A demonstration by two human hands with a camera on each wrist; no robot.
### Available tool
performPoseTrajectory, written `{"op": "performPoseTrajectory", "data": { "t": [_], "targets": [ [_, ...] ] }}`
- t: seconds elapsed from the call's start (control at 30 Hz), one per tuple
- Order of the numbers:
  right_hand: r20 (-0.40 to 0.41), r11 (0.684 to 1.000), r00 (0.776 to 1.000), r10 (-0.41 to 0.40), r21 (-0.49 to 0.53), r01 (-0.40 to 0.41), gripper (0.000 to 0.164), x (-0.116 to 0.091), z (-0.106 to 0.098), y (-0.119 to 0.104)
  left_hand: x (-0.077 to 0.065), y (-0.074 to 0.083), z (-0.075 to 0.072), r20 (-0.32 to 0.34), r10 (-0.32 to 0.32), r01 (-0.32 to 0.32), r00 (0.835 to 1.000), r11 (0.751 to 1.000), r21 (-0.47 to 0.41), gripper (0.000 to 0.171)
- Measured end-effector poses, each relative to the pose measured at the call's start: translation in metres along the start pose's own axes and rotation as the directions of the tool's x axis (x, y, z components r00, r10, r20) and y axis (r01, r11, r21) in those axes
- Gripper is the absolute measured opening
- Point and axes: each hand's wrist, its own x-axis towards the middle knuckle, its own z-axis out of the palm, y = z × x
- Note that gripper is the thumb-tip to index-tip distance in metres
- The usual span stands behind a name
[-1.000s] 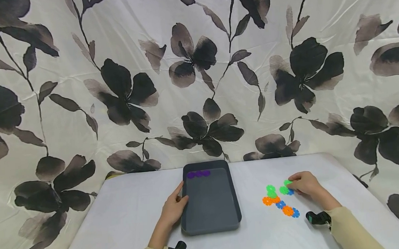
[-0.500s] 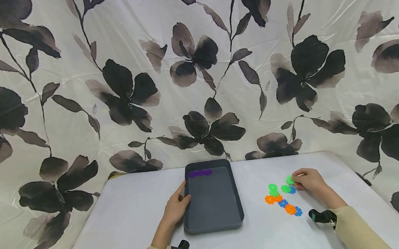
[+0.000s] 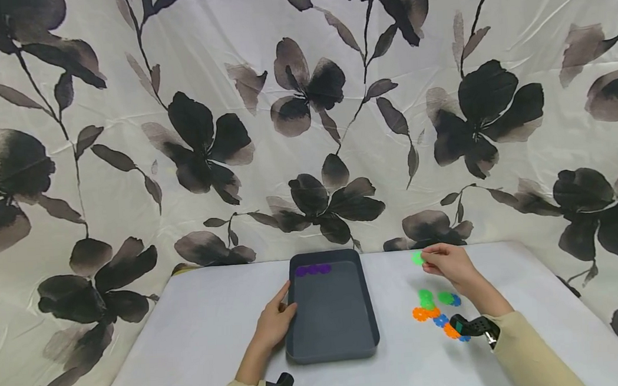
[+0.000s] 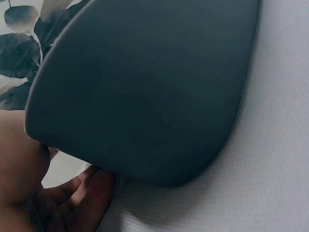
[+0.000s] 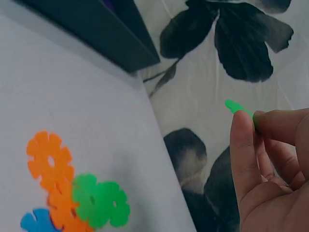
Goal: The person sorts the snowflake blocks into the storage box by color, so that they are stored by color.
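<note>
My right hand (image 3: 450, 265) is raised over the far right of the table, pinching a green flower-shaped plastic disc (image 3: 417, 258) between thumb and fingertips. In the right wrist view the disc (image 5: 237, 107) shows nearly edge-on. My left hand (image 3: 273, 321) grips the left side of a dark grey rectangular tray (image 3: 332, 354), thumb at the rim; in the left wrist view its curled fingers (image 4: 91, 195) lie against the tray's wall. Three purple discs (image 3: 312, 269) sit in a row along the tray's far end.
Right of the tray lie loose flower-shaped discs: green ones (image 3: 426, 298), orange ones (image 3: 420, 314) and blue ones (image 3: 441, 321), some overlapping. My right wrist's camera covers part of this group. A floral cloth (image 3: 321, 127) hangs behind the white table (image 3: 190, 342).
The right hand has lifted the green disc from beside the other green and blue discs and carried it left and up. The left hand stays on the tray.
</note>
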Motion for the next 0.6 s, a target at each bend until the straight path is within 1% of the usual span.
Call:
{"op": "performPoseTrajectory", "data": {
  "t": [0.1, 0.2, 0.37, 0.5, 0.6],
  "targets": [
    [0.031, 0.998, 0.999, -0.025, 0.056, 0.024, 0.034, -0.001, 0.016, -0.006, -0.002, -0.001, -0.002, 0.001, -0.003, 0.003, 1.000, 1.000, -0.007, 0.058],
    [0.049, 0.994, 0.999, -0.025, 0.109, 0.020, 0.033, -0.002, 0.027, -0.010, -0.002, 0.000, -0.001, 0.000, 0.001, -0.001, 1.000, 1.000, -0.009, 0.058],
    [0.078, 0.986, 0.997, -0.029, 0.167, 0.016, 0.033, 0.001, 0.049, -0.013, -0.002, -0.001, -0.002, -0.005, 0.003, -0.003, 1.000, 1.000, -0.003, 0.058],
    [0.096, 0.979, 0.995, -0.026, 0.202, 0.007, 0.031, 0.004, 0.065, -0.014, -0.002, -0.001, -0.001, -0.009, -0.002, 0.002, 1.000, 1.000, -0.009, 0.058],
    [0.107, 0.980, 0.994, -0.026, 0.201, 0.004, 0.029, 0.005, 0.076, -0.014, -0.002, -0.001, 0.001, -0.008, -0.010, 0.010, 1.000, 1.000, -0.011, 0.058]
  ]
}}
